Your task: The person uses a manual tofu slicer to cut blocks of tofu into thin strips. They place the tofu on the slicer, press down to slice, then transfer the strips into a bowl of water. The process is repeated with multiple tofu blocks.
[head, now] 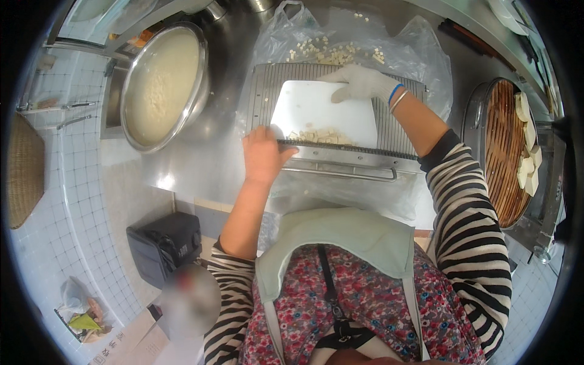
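Note:
A metal frame strung with parallel wires (397,123) lies on a plastic sheet before me. My right hand (358,84), in a white glove with a blue cuff, grips the far right part of a white plastic board (319,109) lying over the wires. Pale cubes, apparently tofu (321,136), are gathered at the board's near edge. My bare left hand (264,150) rests on the frame's near left corner, its fingers curled over the edge and the thumb along the near bar. More small cubes (337,54) are scattered on the plastic beyond the frame.
At left stands a large steel bowl (200,96) of cloudy liquid. On the right, a round pan with a slatted wooden rack (499,150) holds pale slabs (529,178). A clear plastic bag (422,41) spreads behind the frame. A black bin (164,246) is at lower left.

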Motion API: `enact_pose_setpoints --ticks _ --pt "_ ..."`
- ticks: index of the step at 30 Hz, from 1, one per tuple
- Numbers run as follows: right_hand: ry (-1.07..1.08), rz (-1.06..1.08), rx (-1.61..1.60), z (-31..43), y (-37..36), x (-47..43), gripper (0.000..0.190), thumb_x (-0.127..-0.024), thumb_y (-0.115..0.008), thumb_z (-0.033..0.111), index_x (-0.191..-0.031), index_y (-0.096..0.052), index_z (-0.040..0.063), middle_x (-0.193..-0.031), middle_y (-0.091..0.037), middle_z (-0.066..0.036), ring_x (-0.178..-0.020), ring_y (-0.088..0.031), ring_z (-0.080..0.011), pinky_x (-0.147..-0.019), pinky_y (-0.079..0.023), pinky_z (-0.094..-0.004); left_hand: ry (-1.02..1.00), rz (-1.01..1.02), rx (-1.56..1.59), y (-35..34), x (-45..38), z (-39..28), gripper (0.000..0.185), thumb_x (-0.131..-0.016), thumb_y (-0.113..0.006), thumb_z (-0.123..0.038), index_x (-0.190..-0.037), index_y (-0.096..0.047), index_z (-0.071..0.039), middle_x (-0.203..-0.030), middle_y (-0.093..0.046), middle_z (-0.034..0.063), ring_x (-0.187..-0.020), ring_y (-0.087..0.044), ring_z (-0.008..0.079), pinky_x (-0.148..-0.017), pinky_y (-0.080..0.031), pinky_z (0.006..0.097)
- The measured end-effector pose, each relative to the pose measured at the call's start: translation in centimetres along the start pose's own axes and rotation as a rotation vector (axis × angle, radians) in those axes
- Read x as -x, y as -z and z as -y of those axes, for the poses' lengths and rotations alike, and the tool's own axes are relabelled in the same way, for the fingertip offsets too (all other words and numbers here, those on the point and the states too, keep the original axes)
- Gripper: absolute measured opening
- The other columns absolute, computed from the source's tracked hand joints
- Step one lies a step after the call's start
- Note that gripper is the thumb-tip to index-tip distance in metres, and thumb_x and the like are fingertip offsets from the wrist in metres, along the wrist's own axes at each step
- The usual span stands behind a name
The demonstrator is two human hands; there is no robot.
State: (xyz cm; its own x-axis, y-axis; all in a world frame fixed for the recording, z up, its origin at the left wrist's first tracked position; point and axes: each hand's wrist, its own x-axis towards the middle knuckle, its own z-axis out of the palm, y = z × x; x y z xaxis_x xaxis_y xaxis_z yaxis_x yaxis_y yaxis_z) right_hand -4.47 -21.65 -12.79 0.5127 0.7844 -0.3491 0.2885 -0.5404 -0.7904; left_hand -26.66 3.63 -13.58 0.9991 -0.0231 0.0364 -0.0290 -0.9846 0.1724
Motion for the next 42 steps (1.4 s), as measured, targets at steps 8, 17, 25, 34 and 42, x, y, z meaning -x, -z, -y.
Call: enact_pose_setpoints --ticks 8,17,25,34,42 --pt "-0.007 -0.007 -0.015 -0.4 -0.3 -1.0 0.056 -0.086 -0.075 0.020 -0.142 -0.065 0.023 -0.123 -0.075 -0.009 -0.106 -0.069 -0.0215 -0.098 -0.053 -0.0337 0.027 -0.062 0.230 -0.5 -0.3 -2.9 0.065 -0.069 -0.093 -0.028 -0.119 -0.066 0.005 -0.107 -0.062 0.0173 -0.097 -0.063 0.0354 -0.085 -0.050 0.0442" --pt "-0.054 -0.053 -0.168 0.1 -1.2 -1.2 0.048 -0.093 -0.072 0.024 -0.139 -0.066 0.014 -0.124 -0.074 -0.010 -0.109 -0.068 -0.0221 -0.100 -0.052 -0.0341 0.154 0.086 0.611 -0.4 -2.4 -2.6 0.056 -0.070 -0.092 -0.012 -0.119 -0.069 0.003 -0.110 -0.060 0.0115 -0.087 -0.065 0.0223 -0.078 -0.059 0.0334" --pt "-0.030 -0.197 -0.133 10.6 3.1 -1.9 0.045 -0.094 -0.071 0.021 -0.136 -0.067 0.009 -0.123 -0.074 -0.012 -0.109 -0.069 -0.0213 -0.099 -0.051 -0.0324 0.137 -0.157 0.790 7.9 -4.5 1.4 0.049 -0.077 -0.088 -0.007 -0.121 -0.070 0.003 -0.111 -0.062 0.0099 -0.087 -0.065 0.0171 -0.079 -0.058 0.0289" --pt "0.057 -0.420 0.533 31.7 3.8 -18.0 0.042 -0.086 -0.061 0.024 -0.123 -0.070 0.006 -0.122 -0.071 -0.020 -0.113 -0.068 -0.0358 -0.099 -0.052 -0.0446 0.433 -0.687 0.459 11.0 -7.7 19.1 0.044 -0.100 -0.063 -0.017 -0.139 -0.058 0.004 -0.137 -0.059 0.0239 -0.121 -0.063 0.0348 -0.103 -0.050 0.0420" --pt "0.134 -0.482 0.276 30.5 0.6 -19.1 0.043 -0.088 -0.059 0.028 -0.123 -0.070 0.006 -0.112 -0.074 -0.019 -0.104 -0.070 -0.0366 -0.091 -0.054 -0.0446 0.026 -0.719 0.681 9.9 -11.4 16.9 0.052 -0.105 -0.053 -0.024 -0.152 -0.047 -0.003 -0.158 -0.042 0.0262 -0.149 -0.036 0.0442 -0.120 -0.031 0.0494"
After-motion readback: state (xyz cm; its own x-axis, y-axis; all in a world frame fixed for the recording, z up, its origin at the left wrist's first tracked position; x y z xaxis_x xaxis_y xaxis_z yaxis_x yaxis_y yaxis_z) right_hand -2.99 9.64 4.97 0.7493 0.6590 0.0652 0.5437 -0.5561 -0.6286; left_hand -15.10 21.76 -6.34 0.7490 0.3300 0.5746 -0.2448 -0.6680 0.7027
